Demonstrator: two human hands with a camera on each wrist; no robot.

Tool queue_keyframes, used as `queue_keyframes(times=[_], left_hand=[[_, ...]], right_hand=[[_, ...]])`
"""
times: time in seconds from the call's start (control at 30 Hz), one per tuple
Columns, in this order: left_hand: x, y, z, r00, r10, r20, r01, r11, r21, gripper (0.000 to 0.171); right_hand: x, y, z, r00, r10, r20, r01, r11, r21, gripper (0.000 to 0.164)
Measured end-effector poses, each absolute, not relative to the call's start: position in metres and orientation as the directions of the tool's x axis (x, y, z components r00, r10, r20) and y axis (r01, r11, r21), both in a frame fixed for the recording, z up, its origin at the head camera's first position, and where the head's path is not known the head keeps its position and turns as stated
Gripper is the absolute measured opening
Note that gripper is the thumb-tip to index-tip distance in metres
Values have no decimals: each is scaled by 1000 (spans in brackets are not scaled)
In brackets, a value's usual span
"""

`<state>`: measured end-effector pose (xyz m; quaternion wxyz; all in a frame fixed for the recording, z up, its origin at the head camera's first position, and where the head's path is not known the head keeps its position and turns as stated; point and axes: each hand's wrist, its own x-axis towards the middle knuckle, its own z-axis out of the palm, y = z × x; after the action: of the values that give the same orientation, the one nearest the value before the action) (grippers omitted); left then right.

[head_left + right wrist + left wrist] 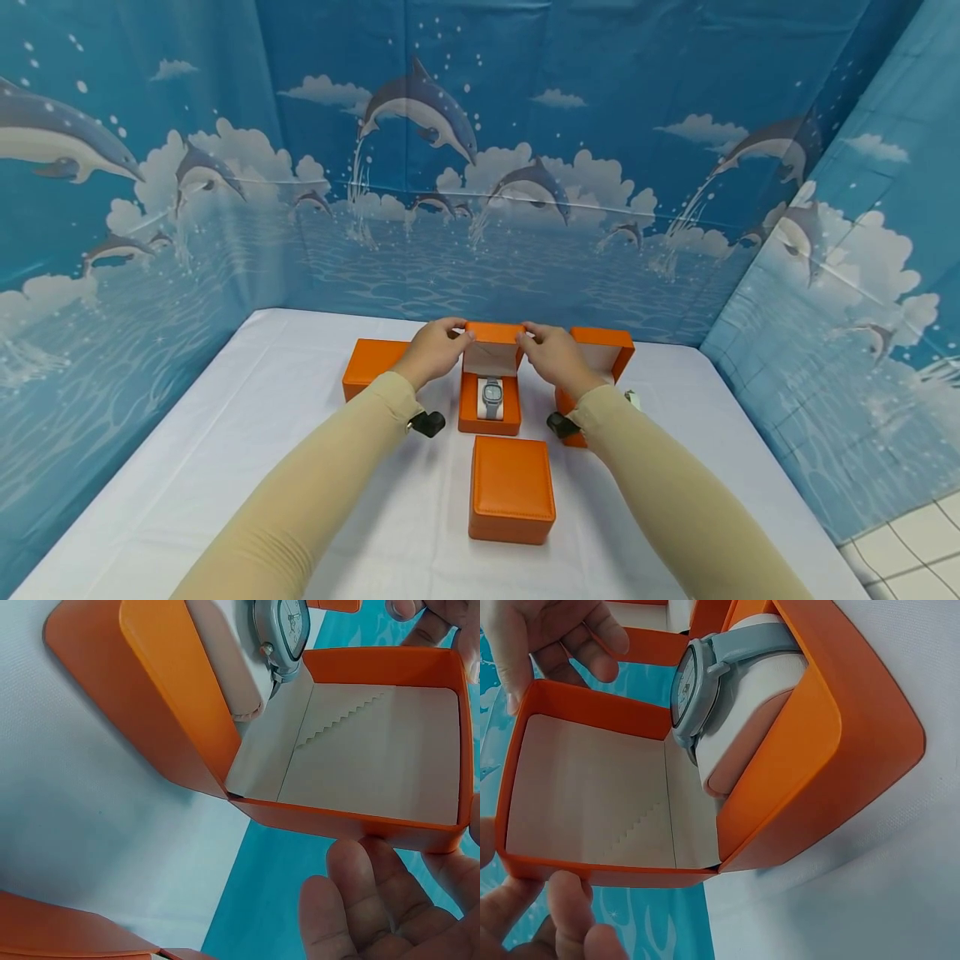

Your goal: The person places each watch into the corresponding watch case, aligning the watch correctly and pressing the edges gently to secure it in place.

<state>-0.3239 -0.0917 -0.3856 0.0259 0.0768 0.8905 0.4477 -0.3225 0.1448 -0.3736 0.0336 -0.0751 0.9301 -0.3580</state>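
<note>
An orange watch box point(489, 427) stands at the middle of the table with its lid point(491, 360) raised. Inside it, a grey-blue wristwatch point(492, 393) is wrapped round a white cushion point(739, 712). My left hand point(435, 350) holds the lid's upper left corner between thumb and fingers. At the opposite corner, my right hand point(557, 358) grips the lid the same way. The pale lining point(382, 750) of the lid shows between both hands.
A closed orange box point(512, 487) sits in front, nearer to me. Another orange box point(373, 364) is partly behind my left hand. To the right, an open orange box point(621, 346) is partly covered by my right arm. A dolphin-print curtain point(480, 250) hangs behind the white-covered table point(300, 350).
</note>
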Motion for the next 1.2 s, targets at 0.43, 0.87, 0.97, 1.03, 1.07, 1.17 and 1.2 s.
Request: queue_keyframes(times=[0.43,0.87,0.97,1.03,1.07,1.17,1.2], left_hand=[[-321,-94,-387,-984,179,10,113,577,809,53],[-317,-95,-386,-981,195,-20,98,575,812,52],[-315,-96,-385,-980,200,-21,99,570,816,52],[-314,-96,-385,-979,201,-22,98,568,817,52],[-314,-96,-384,-979,203,-22,99,568,817,52],[-312,-97,-384,-978,205,-23,100,569,816,52],[-311,-97,-383,-978,207,-23,101,569,816,52]], right_hand=[[-317,147,-374,-984,-176,-7,-126,733,-668,59],[-314,149,-376,-984,-179,-17,-119,721,-683,59],[-313,149,-376,-983,-181,-14,-124,723,-680,59],[-313,149,-377,-983,-183,-15,-126,727,-675,58],[-313,150,-377,-983,-185,-16,-126,728,-673,58],[-312,150,-377,-981,-191,-18,-130,729,-672,59],[-311,150,-378,-981,-194,-17,-132,727,-674,59]])
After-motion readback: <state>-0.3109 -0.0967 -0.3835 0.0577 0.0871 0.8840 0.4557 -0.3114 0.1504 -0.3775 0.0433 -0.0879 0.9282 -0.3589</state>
